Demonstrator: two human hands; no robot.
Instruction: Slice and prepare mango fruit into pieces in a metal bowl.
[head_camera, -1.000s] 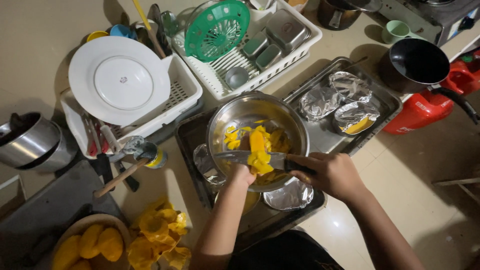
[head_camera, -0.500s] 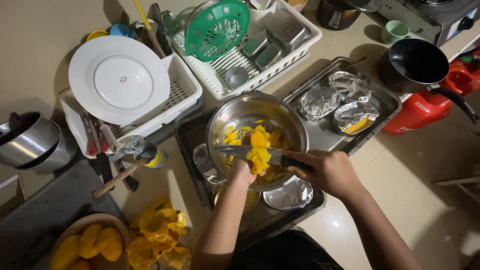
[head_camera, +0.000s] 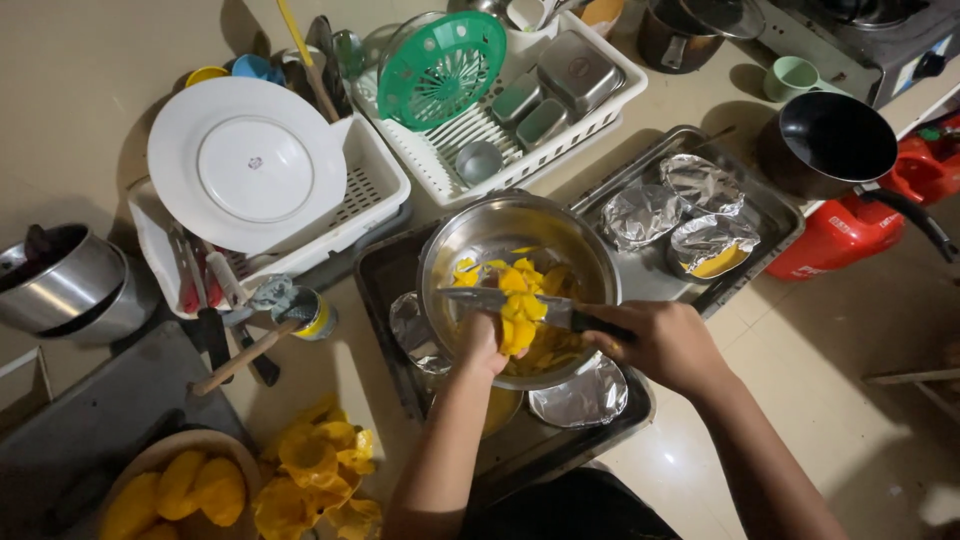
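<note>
Over a steel mixing bowl (head_camera: 455, 250) my left hand (head_camera: 480, 345) holds a piece of yellow fruit (head_camera: 518, 315). My right hand (head_camera: 660, 345) grips a knife (head_camera: 500, 300) by its dark handle, and the blade lies flat across the fruit, pointing left. Cut yellow pieces (head_camera: 470, 272) lie inside the bowl. The bowl rests on a dark metal tray (head_camera: 385, 290) on the floor.
Foil-covered cups (head_camera: 640, 215) sit on a second tray (head_camera: 770, 215) at the right. Two white dish racks (head_camera: 380, 190) hold a white plate (head_camera: 248, 165) and a green strainer (head_camera: 440, 68). Yellow peels (head_camera: 310, 470) and a wooden bowl of peeled fruit (head_camera: 180, 490) lie bottom left. A black pan (head_camera: 825, 145) and red canister (head_camera: 835, 240) stand right.
The knife blade has slid slightly across the fruit and my hands have shifted a little over the bowl. Everything else stays where it was.
</note>
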